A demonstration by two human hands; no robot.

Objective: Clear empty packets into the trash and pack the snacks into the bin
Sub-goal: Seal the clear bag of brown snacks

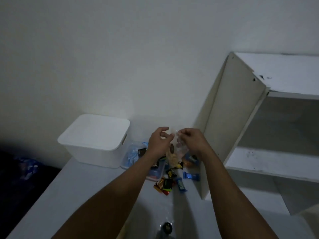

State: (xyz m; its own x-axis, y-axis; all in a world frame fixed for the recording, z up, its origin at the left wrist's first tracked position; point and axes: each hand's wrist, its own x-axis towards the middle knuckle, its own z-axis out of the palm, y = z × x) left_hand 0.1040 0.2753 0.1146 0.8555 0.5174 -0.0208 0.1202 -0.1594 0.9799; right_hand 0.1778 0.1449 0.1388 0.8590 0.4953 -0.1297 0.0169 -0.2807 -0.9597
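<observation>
A clear plastic snack bag is held above the white table, its top pinched by the right hand. The left hand is curled beside it, grip undetermined. A white lidded plastic bin is noted left.

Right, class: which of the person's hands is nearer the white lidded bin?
Left. The left hand is just right of the white lidded bin; the right hand sits further right, beyond it.

Matt white plastic bin, clear crinkly plastic bag, glossy foil-like snack wrappers, smooth white tabletop.
</observation>
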